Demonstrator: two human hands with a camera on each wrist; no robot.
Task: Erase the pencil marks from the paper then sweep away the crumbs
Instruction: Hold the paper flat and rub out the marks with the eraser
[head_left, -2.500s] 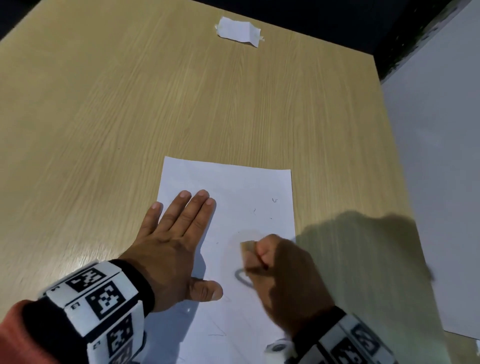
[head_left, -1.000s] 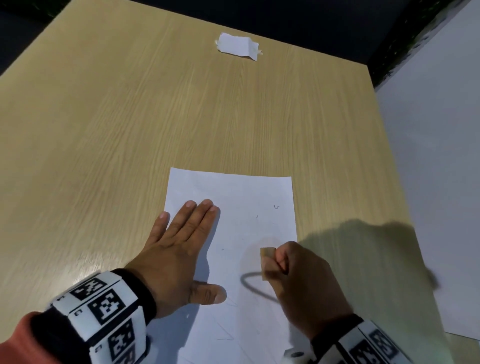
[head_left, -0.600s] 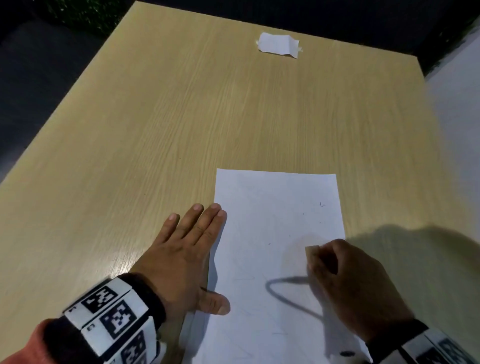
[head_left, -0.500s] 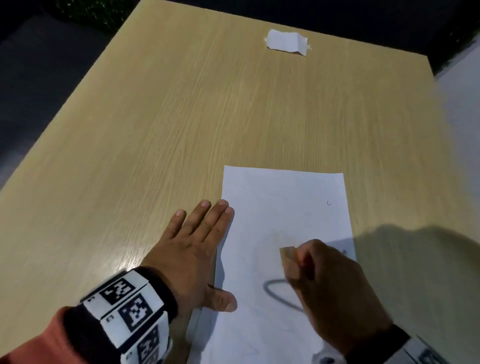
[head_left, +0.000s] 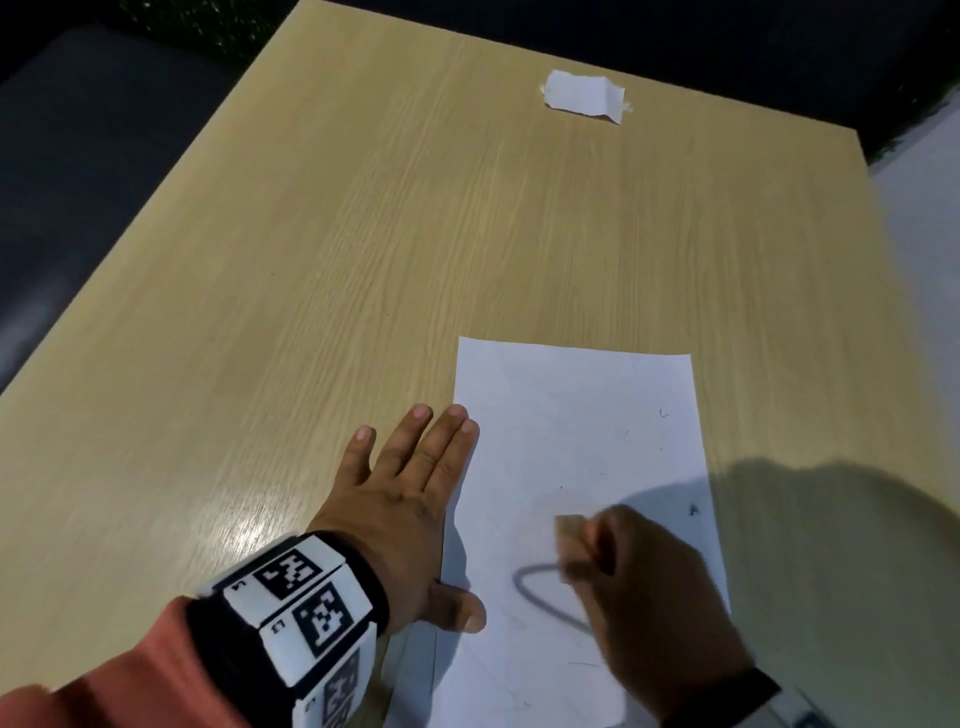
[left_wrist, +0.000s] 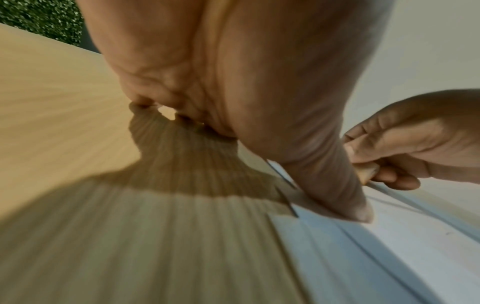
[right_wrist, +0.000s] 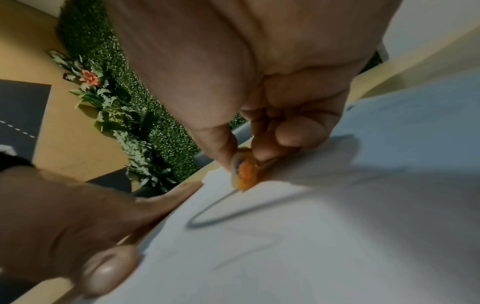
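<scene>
While the right hand (head_left: 654, 597) pinches a small eraser (head_left: 570, 526) between thumb and fingertips, the eraser's tip meets the paper (head_left: 571, 415) at the upper end of a dark looped pencil mark (head_left: 524, 579) — the loop trails toward 7 o'clock from the grip; the left hand (head_left: 400, 514) lies flat, fingers straight, across the paper's 9 o'clock edge; dark crumbs (head_left: 692, 511) sit near the 3 o'clock edge; a torn paper scrap (head_left: 584, 97) lies at the table's (head_left: 311, 260) 12 o'clock end — no writing is legible.

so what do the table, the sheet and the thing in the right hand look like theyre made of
Table: pale wood-grain top, smooth with a slight sheen, probably laminate rather than solid wood. Sheet: thin white matte paper lying flat. Eraser pinched by the right hand: small tan block, orange and crumbly at its worn end, likely rubber.
</scene>
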